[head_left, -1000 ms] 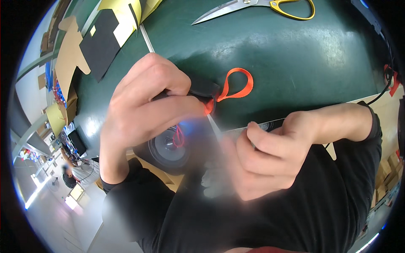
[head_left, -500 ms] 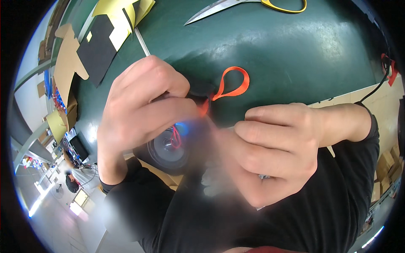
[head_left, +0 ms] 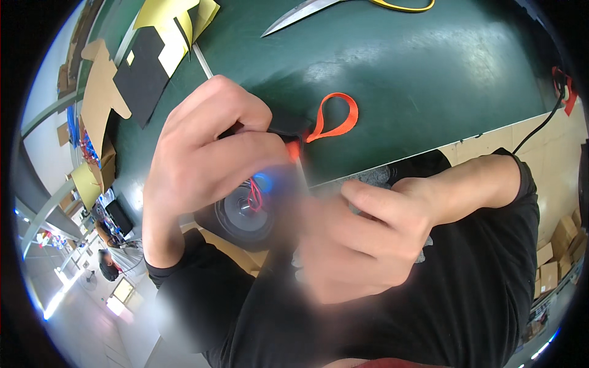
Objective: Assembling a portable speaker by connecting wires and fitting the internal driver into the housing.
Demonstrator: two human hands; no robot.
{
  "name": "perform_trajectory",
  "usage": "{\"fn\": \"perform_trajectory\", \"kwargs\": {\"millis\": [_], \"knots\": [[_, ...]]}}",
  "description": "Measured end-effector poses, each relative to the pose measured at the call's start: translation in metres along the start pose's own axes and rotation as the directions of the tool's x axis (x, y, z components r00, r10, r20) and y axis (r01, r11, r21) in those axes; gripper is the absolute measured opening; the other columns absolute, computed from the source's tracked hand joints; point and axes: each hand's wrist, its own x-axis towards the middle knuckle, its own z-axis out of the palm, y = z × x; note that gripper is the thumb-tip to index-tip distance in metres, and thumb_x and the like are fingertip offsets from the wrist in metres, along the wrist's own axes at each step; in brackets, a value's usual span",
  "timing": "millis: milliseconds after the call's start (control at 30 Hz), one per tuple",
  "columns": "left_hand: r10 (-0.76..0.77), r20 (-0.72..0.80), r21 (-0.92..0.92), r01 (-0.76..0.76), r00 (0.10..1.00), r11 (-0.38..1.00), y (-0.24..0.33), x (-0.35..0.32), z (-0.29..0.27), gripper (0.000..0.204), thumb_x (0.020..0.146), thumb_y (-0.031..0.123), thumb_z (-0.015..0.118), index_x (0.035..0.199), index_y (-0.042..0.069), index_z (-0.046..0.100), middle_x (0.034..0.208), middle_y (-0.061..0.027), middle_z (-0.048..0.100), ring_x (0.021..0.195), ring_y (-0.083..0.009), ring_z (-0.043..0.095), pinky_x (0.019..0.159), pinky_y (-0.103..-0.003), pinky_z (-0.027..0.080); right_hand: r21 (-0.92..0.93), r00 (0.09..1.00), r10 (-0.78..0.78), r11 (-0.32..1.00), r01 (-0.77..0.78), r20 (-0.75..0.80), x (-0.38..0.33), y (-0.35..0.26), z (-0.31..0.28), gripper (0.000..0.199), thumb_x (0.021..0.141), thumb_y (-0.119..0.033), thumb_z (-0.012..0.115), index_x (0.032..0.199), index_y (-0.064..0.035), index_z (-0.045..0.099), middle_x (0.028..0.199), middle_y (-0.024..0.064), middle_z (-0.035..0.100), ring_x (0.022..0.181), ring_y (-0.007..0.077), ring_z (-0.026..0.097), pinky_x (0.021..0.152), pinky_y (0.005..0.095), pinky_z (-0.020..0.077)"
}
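Observation:
My left hand (head_left: 215,141) is closed, thumb and fingers pinching a black piece (head_left: 289,124) above the table's near edge. Out of that piece sticks an orange ribbon loop (head_left: 354,116), and a bit of orange also shows by my fingertips. My right hand (head_left: 380,227) is curled closed in front of my chest; its fingertips are blurred, so anything in them is hidden. Below my left hand, a round dark grey disc like a speaker cone (head_left: 236,221) shows, with thin red wires (head_left: 254,195) in front of it.
Scissors with yellow handles (head_left: 307,13) lie on the green table (head_left: 423,67) at the far side. Black card (head_left: 142,76), yellow sheets (head_left: 169,24) and a brown cardboard cutout (head_left: 101,86) are at left. A person (head_left: 113,260) is in the left background; cardboard boxes (head_left: 561,239) stand at right.
My right hand has moved left and slightly down, away from the table edge, its fingers still curled. My left hand keeps its grip on the black piece. The view has shifted slightly.

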Motion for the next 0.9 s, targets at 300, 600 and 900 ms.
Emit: {"fn": "perform_trajectory", "kwargs": {"millis": [300,600,900], "knots": [[-0.094,-0.028,0.079,0.096,0.995,0.992,0.009,-0.003,-0.002,0.024,0.061,0.008,0.080,0.082,0.003,0.071,0.080,-0.0063,0.050,0.075,-0.0232,0.054,0.064,-0.033,0.043,0.169,0.979,0.199,0.964,-0.204,0.046,0.008,0.015,-0.007,0.010,0.070,-0.012,0.061,0.072,-0.0040,0.056,0.075,0.0145,0.064,0.056,0.0215,0.056,0.049,0.0292,0.0466],[-0.180,0.005,0.078,0.179,0.984,0.981,0.018,-0.001,-0.006,0.024,0.059,0.009,0.080,0.081,0.004,0.070,0.083,-0.0065,0.049,0.077,-0.0238,0.053,0.066,-0.034,0.043,0.269,0.901,0.356,0.868,-0.417,0.248,0.018,0.056,-0.061,0.014,0.080,-0.003,0.063,0.093,0.0014,0.060,0.084,0.0169,0.066,0.066,0.0228,0.062,0.058,0.0301,0.0506],[-0.170,-0.025,0.061,0.171,0.985,0.983,0.013,-0.003,-0.003,0.022,0.058,0.008,0.080,0.078,0.006,0.070,0.084,-0.0047,0.048,0.081,-0.0236,0.051,0.071,-0.034,0.041,-0.025,0.733,0.578,0.791,-0.611,0.359,0.039,0.120,-0.048,0.035,0.088,0.000,0.061,0.122,0.0036,0.052,0.079,0.0139,0.064,0.069,0.0232,0.068,0.064,0.0296,0.0516]]}}
